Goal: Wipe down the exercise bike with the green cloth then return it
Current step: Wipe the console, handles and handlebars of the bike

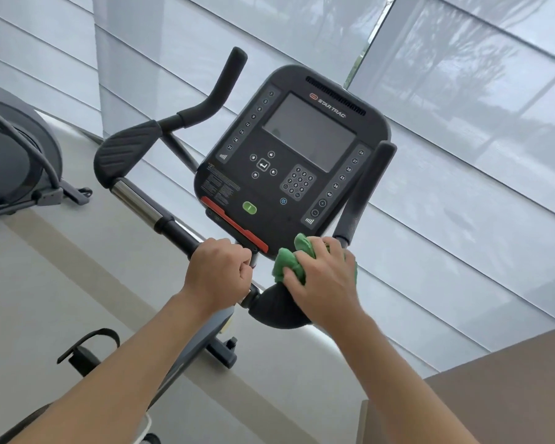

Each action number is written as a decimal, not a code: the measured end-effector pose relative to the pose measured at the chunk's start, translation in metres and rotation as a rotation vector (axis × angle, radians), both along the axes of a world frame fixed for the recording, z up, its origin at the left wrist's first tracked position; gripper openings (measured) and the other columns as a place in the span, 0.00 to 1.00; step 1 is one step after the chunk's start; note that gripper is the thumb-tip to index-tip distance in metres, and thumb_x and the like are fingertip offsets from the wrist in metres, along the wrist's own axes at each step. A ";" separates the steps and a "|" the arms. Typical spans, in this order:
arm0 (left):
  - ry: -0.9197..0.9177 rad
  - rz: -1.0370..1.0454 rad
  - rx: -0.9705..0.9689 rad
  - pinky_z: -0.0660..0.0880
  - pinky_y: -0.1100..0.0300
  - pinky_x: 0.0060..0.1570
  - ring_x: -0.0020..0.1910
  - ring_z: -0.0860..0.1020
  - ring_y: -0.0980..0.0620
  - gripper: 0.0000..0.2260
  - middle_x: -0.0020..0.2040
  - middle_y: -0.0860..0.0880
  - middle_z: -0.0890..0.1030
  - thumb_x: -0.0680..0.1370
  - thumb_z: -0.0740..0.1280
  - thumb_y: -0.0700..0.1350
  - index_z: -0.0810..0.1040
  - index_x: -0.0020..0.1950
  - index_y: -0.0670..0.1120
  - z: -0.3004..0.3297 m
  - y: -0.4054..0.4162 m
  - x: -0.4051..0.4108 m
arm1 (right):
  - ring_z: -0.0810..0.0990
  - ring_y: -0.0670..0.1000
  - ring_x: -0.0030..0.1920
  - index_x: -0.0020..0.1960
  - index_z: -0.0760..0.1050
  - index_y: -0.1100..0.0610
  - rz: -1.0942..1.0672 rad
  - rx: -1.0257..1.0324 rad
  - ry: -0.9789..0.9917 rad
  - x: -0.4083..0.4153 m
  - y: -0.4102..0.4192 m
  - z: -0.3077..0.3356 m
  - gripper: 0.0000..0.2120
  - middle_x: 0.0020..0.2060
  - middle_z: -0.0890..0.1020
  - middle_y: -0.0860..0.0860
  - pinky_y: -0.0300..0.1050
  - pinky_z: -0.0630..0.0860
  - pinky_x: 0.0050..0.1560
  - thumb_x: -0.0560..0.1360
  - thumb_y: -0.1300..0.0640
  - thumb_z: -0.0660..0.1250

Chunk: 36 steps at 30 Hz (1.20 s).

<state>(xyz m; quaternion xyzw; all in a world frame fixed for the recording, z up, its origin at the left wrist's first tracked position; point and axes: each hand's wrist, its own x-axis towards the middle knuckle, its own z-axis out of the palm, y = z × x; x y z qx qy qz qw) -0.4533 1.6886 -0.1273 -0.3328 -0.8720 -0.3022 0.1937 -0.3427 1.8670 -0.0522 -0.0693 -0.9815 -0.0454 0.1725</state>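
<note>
The exercise bike's black console (pixel 289 155) with a dark screen and keypad fills the middle of the head view, tilted. My left hand (pixel 218 270) grips the black handlebar (pixel 177 230) just below the console. My right hand (pixel 324 277) holds the bunched green cloth (pixel 289 261) against the bike's right handlebar pad (pixel 273 307), under the console's lower right corner. Part of the cloth is hidden beneath my fingers. The left padded armrest (pixel 125 152) and its upturned grip (pixel 228 78) stand to the left.
Another exercise machine (pixel 16 155) stands on the pale floor at the left. A pedal with a strap (pixel 87 347) shows below my left forearm. White window blinds (pixel 462 155) lie behind the bike. A brown surface (pixel 510 395) fills the lower right corner.
</note>
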 end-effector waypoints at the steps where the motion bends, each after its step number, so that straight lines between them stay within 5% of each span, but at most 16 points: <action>1: 0.002 -0.005 0.002 0.71 0.56 0.34 0.28 0.67 0.50 0.10 0.27 0.51 0.67 0.73 0.56 0.45 0.66 0.31 0.49 -0.001 0.000 0.000 | 0.73 0.57 0.61 0.46 0.82 0.49 -0.020 0.040 0.019 -0.001 -0.004 -0.008 0.16 0.56 0.80 0.47 0.59 0.70 0.59 0.77 0.39 0.64; 6: 0.026 -0.005 0.043 0.69 0.58 0.32 0.27 0.66 0.51 0.11 0.26 0.51 0.67 0.74 0.56 0.45 0.67 0.31 0.48 0.000 0.002 0.000 | 0.72 0.52 0.47 0.37 0.78 0.48 0.078 0.151 -0.037 -0.011 -0.005 -0.001 0.23 0.36 0.76 0.43 0.53 0.67 0.51 0.80 0.35 0.57; 11: 0.027 -0.001 0.055 0.63 0.61 0.35 0.27 0.65 0.52 0.11 0.26 0.52 0.66 0.74 0.55 0.46 0.66 0.31 0.50 0.000 0.001 0.001 | 0.67 0.52 0.29 0.27 0.62 0.54 0.123 0.200 -0.315 -0.058 -0.005 0.010 0.27 0.22 0.65 0.48 0.47 0.64 0.38 0.78 0.38 0.58; 15: 0.025 0.008 0.047 0.62 0.60 0.34 0.27 0.65 0.51 0.11 0.26 0.51 0.66 0.73 0.56 0.46 0.66 0.30 0.48 0.002 0.000 0.003 | 0.67 0.54 0.26 0.28 0.61 0.54 0.018 0.148 -0.366 -0.063 -0.017 0.016 0.26 0.22 0.66 0.49 0.46 0.64 0.35 0.77 0.39 0.60; 20: 0.028 -0.013 0.069 0.65 0.59 0.33 0.27 0.66 0.50 0.12 0.25 0.51 0.68 0.74 0.56 0.44 0.69 0.30 0.47 0.001 -0.002 0.002 | 0.67 0.53 0.36 0.27 0.64 0.51 -0.067 0.147 -0.026 -0.029 -0.043 -0.013 0.24 0.24 0.66 0.46 0.52 0.64 0.45 0.77 0.41 0.55; 25: 0.057 -0.027 0.115 0.62 0.61 0.34 0.27 0.66 0.51 0.12 0.26 0.50 0.69 0.75 0.60 0.41 0.71 0.30 0.46 -0.005 -0.003 -0.001 | 0.68 0.51 0.38 0.28 0.71 0.51 -0.041 -0.010 0.088 -0.010 -0.050 -0.007 0.25 0.27 0.66 0.44 0.49 0.64 0.41 0.79 0.39 0.58; 32: 0.078 -0.054 0.171 0.58 0.61 0.34 0.28 0.62 0.51 0.09 0.27 0.53 0.62 0.71 0.57 0.40 0.64 0.31 0.48 -0.003 -0.002 -0.001 | 0.72 0.48 0.39 0.31 0.66 0.46 -0.011 -0.353 0.226 0.031 -0.040 0.033 0.22 0.33 0.71 0.43 0.48 0.71 0.42 0.80 0.39 0.63; 36: 0.082 -0.060 0.108 0.56 0.59 0.35 0.28 0.63 0.50 0.10 0.27 0.53 0.64 0.70 0.61 0.40 0.66 0.30 0.48 -0.004 -0.004 -0.003 | 0.75 0.48 0.46 0.38 0.76 0.48 0.028 -0.399 0.019 0.003 -0.036 0.035 0.19 0.41 0.76 0.42 0.49 0.73 0.49 0.81 0.38 0.62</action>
